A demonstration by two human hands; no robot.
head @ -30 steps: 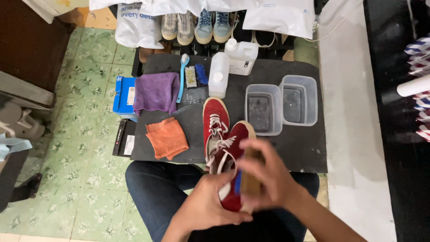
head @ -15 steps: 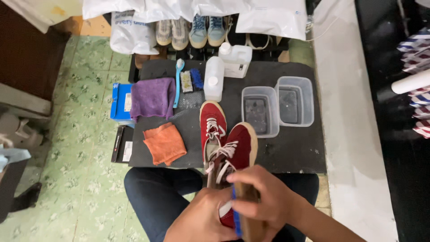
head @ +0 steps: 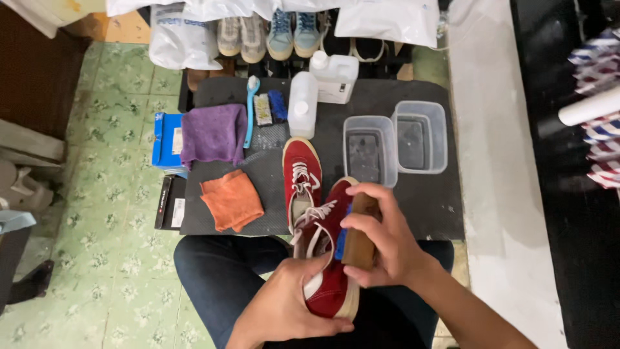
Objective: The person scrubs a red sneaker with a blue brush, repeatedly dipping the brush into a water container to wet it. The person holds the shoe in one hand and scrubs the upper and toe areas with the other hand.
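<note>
The person's left hand [head: 284, 310] is cupping the heel end of a red suede lace-up sneaker with white laces and a pale sole [head: 329, 271], its fingers wrapped closed around the shoe and steadying it over the lap. The right hand [head: 387, 239] is gripping a wooden-backed brush with blue bristles [head: 358, 232], fingers curled shut over the wooden block and pressing the bristle side against the sneaker's upper near the laces. The matching second red sneaker [head: 301, 178] is lying untouched on the dark mat of the low bench [head: 420, 200], toe pointing away, just beside the one in hand. Judging by this, the brushing is sitting somewhere in its middle: one shoe is being worked on, the other is waiting, and whether either is clean yet is not showing. To the left an orange cloth [head: 231, 200] and a purple cloth [head: 213, 134] are lying folded, with a light blue toothbrush-style brush [head: 250, 110] beside them. A white plastic bottle [head: 302, 103] is standing behind the shoes, and two clear plastic tubs [head: 394, 145], side by side and touching, are sitting to the right, apparently holding liquid.
</note>
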